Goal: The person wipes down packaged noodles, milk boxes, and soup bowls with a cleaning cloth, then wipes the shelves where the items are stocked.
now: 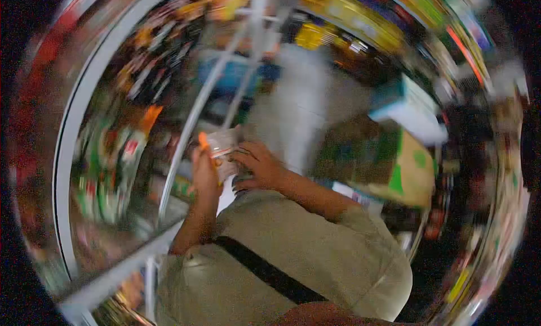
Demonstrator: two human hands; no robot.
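The view is heavily blurred. My left hand [204, 176] and my right hand [260, 165] are both raised in front of my chest and together hold a small pale packet [223, 144] with a red stripe. My left hand grips its left edge, with a small orange object [203, 140] sticking up at the fingers. The fingers of my right hand curl over the packet's right and lower side. Below the hands are my beige shirt [315, 258] and a black strap [265, 269] across it.
A metal shelf rack [186, 140] packed with blurred colourful goods stands on the left. A brown cardboard box with green markings [394, 168] sits on the right, with a white and blue box [411, 109] above it. A pale floor aisle [304, 112] runs ahead between shelves.
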